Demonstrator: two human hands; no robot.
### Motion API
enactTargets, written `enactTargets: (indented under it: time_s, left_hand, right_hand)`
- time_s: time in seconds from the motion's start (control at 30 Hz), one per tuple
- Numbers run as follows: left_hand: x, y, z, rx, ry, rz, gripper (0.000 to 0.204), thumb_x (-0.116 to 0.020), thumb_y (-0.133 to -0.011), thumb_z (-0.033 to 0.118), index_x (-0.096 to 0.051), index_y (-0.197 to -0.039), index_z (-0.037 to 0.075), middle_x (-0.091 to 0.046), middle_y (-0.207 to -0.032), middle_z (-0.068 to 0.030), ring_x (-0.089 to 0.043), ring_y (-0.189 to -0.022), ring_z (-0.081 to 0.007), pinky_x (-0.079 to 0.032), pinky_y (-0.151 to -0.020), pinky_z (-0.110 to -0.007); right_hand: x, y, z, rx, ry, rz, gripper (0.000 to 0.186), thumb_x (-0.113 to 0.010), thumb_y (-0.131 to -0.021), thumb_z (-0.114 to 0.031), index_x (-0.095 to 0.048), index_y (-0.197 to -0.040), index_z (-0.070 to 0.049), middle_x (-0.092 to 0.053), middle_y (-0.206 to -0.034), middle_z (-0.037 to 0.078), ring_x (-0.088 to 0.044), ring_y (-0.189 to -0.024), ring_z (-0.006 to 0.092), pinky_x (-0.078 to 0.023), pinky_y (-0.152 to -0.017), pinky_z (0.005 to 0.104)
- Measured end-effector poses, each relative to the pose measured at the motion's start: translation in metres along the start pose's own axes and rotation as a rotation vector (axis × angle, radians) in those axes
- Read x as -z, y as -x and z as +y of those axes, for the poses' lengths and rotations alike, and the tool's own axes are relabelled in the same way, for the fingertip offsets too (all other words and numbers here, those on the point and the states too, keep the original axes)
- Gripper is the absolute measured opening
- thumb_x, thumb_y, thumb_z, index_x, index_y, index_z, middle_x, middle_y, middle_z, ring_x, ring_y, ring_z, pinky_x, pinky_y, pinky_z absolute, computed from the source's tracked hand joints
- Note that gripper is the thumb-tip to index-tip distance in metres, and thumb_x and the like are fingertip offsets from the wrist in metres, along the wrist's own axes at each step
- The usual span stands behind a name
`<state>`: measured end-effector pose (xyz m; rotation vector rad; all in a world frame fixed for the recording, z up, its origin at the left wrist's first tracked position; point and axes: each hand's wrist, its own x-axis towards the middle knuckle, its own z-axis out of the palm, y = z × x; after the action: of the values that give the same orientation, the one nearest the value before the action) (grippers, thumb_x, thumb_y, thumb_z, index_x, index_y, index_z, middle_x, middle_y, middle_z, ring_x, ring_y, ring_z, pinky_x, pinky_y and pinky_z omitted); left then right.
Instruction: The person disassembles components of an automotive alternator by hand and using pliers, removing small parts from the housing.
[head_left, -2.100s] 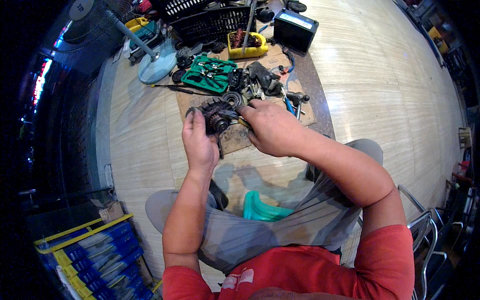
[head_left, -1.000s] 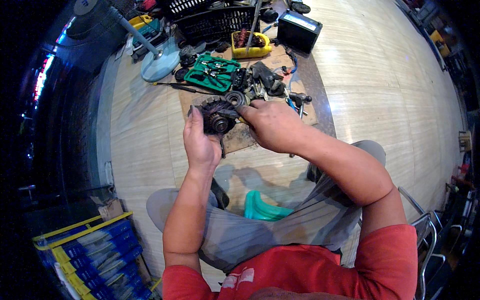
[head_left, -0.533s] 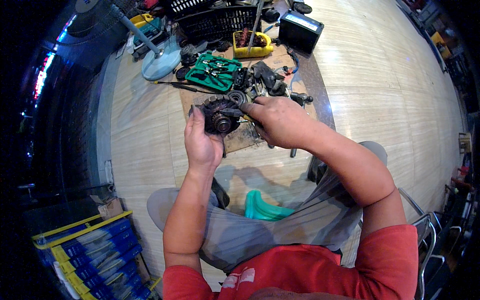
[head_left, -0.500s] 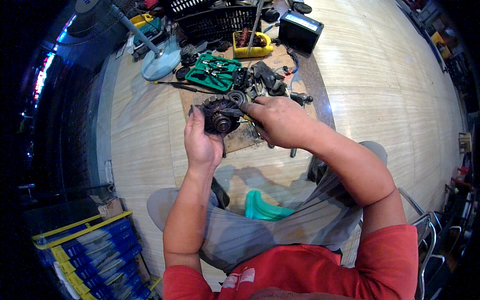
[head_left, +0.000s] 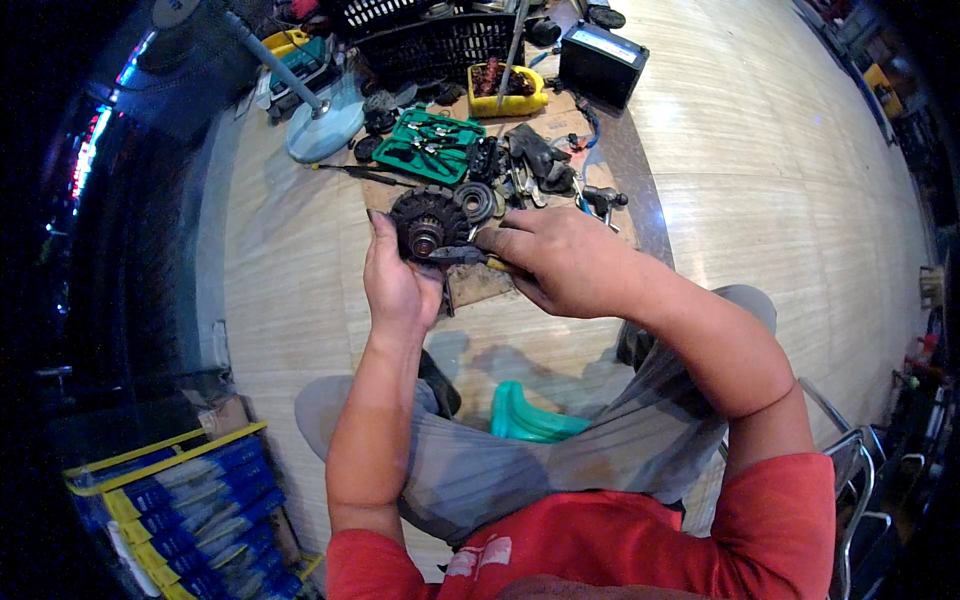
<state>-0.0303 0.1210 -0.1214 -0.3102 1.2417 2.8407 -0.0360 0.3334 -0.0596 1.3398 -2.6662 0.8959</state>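
My left hand [head_left: 400, 278] is wrapped round the lower left side of a dark, greasy rotor [head_left: 428, 212] with a ribbed rim. Its shaft end faces up toward me, with a copper-toned band round it. In my right hand [head_left: 560, 258] is a yellow-handled tool [head_left: 468, 256], its dark head pointing left at the lower right of the rotor, close to the shaft end. The fingers cover most of the handle, and whether the tool is pliers cannot be made out. Just beyond the rotor lies a round bearing-like ring [head_left: 474, 202].
On a cardboard sheet [head_left: 480, 288] lie a green tool tray [head_left: 425, 145], dark gloves [head_left: 540, 160] and a hammer [head_left: 604, 197]. Behind stand a yellow cut-open container [head_left: 535, 103], a black battery [head_left: 600, 65] and a black crate [head_left: 440, 48]. A fan base [head_left: 325, 130] stands at the left.
The rotor has tilted and turned in my left hand, so its shaft end sits further left. My right hand has brought the tool's head lower, from the shaft's upper side to its lower right.
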Motion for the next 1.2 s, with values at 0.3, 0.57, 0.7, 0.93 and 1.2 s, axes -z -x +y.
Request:
enactTargets:
  time_s: [0.3,0.57,0.7,0.93,1.2]
  left_hand:
    - [-0.001,0.001,-0.009,0.092,0.013,0.030,0.049,-0.031,-0.104,0.043,-0.049,-0.126,0.002,-0.061,-0.117,-0.0129,-0.062,-0.105,-0.0276,-0.053,-0.089,-0.047]
    - [-0.003,0.002,-0.014,0.088,-0.067,0.023,0.050,-0.033,-0.104,0.043,-0.049,-0.125,0.000,-0.061,-0.117,-0.0147,-0.063,-0.105,-0.0283,-0.054,-0.088,-0.048]
    - [-0.014,0.007,-0.018,0.158,-0.055,0.027,0.049,-0.034,-0.104,0.043,-0.050,-0.123,0.001,-0.061,-0.118,-0.0149,-0.064,-0.105,-0.0281,-0.055,-0.087,-0.047]
    - [-0.012,0.015,-0.025,0.192,-0.151,0.003,0.043,-0.033,-0.105,0.038,-0.052,-0.123,0.003,-0.063,-0.114,-0.0110,-0.064,-0.103,-0.0243,-0.053,-0.088,-0.043]
    - [-0.010,0.016,-0.026,0.156,-0.236,-0.025,0.034,-0.037,-0.105,0.030,-0.053,-0.117,0.003,-0.063,-0.111,-0.0092,-0.066,-0.095,-0.0192,-0.057,-0.081,-0.036]
  right_hand:
    - [0.005,0.003,0.018,-0.199,0.093,0.123,0.032,-0.062,-0.079,-0.015,-0.057,-0.108,-0.002,-0.060,-0.093,0.017,-0.061,-0.089,0.0369,-0.052,-0.077,0.0455]
    - [-0.010,0.002,0.025,-0.226,0.101,0.201,0.029,-0.064,-0.080,-0.018,-0.056,-0.104,-0.003,-0.060,-0.091,0.017,-0.061,-0.090,0.0354,-0.051,-0.077,0.0441]
    - [-0.020,0.000,0.031,-0.130,0.152,0.247,0.024,-0.063,-0.079,-0.014,-0.058,-0.099,-0.004,-0.059,-0.089,0.015,-0.060,-0.090,0.0344,-0.051,-0.075,0.0435]
    - [-0.028,-0.006,0.027,-0.050,0.300,0.125,0.017,-0.062,-0.076,-0.014,-0.061,-0.093,-0.010,-0.057,-0.088,0.009,-0.057,-0.089,0.0284,-0.047,-0.075,0.0395]
    - [-0.024,-0.007,0.022,0.050,0.450,0.069,0.011,-0.057,-0.081,-0.019,-0.064,-0.085,-0.012,-0.060,-0.085,0.005,-0.060,-0.087,0.0224,-0.047,-0.070,0.0353]
